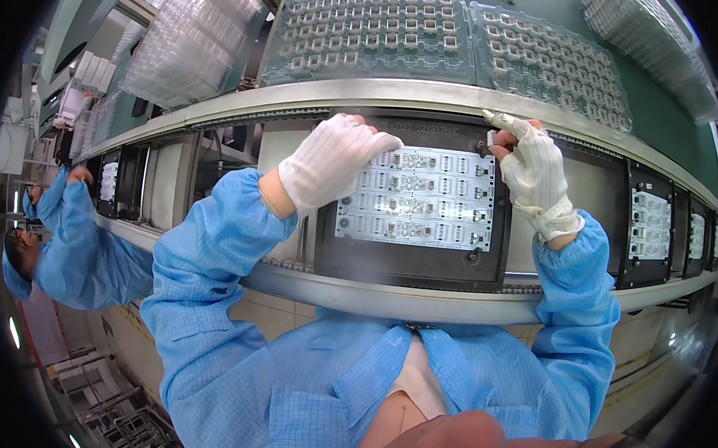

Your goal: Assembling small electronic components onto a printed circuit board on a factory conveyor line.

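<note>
- In the head view, the board (pixel 422 197), white with four rows of small parts, lay right of the middle of the frame, flat on a black tray (pixel 360 260)
- The left hand (pixel 332 161), in a white glove, was just left of the frame's middle, above the board's upper left corner; its fingers were curled and its thumb reached along the board's upper edge, but whether they pinched anything I could not tell
- The right hand (pixel 535 172), also gloved, stood beside the board's upper right corner, with bare fingertips drawn close together; a pale bit (pixel 491 138) showed at the tips, too small to name, and whether it was pinched I could not tell
- Blue sleeves (pixel 207 231) covered both forearms, which came up from the lower edge
- The tray sat between a back rail (pixel 289 99) and a front rail (pixel 427 305), both curving across the frame
- Farther along the line, at the right of the frame, lay another board (pixel 650 223) in a dark tray
- Across the top, clear part trays (pixel 416 63) full of small square parts lay on a green table (pixel 659 123), with a stack of clear trays (pixel 191 43) at upper left and a second stack (pixel 647 35) at upper right
- At the left edge, a co-worker (pixel 88 264) in blue had a hand raised by the rail
</note>
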Available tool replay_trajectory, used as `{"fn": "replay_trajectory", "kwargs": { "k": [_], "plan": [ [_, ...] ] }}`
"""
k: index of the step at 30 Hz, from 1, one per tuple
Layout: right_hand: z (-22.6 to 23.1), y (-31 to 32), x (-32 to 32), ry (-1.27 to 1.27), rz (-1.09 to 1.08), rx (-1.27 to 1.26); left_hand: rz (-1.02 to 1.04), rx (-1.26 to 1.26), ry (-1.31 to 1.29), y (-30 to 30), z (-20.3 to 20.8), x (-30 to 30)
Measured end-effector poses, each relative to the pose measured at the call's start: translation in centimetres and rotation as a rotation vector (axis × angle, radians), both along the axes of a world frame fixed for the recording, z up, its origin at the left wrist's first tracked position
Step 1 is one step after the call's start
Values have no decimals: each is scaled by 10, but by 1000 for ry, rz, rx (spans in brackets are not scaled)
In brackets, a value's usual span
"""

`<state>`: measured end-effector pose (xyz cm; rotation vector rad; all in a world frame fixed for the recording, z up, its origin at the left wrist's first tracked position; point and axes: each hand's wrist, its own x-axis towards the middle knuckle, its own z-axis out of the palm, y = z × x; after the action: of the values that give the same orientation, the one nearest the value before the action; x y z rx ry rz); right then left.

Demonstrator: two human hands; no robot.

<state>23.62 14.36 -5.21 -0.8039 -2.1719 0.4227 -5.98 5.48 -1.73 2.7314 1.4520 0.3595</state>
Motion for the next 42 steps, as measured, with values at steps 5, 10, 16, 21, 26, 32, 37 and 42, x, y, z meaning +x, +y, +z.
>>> {"fn": "replay_trajectory", "kwargs": {
  "k": [5, 10, 16, 21, 26, 32, 37, 42],
  "plan": [
    [21, -20, -19, 3, 8, -252, 49, 191, 13, -17, -16, 0],
    [9, -22, -24, -198, 96, -122, 8, 252, -196, -15, -25, -12],
    [14, -25, -33, -337, 171, 57, 29, 143, -410, -18, -24, -22],
    [23, -22, -36, -453, 182, -8, 11, 182, -453, -22, -24, -33],
    [28, -20, -36, -483, 191, -37, 44, 249, -442, -25, -21, -40],
    [29, -27, -47, -648, 211, 137, 69, 147, -439, -26, -22, -45],
    [15, -41, -44, -571, 155, 292, 197, 227, -390, 6, -17, -51],
    [24, -31, -36, -427, 190, 60, 229, 432, -198, 92, -18, -65]
  ]
}}
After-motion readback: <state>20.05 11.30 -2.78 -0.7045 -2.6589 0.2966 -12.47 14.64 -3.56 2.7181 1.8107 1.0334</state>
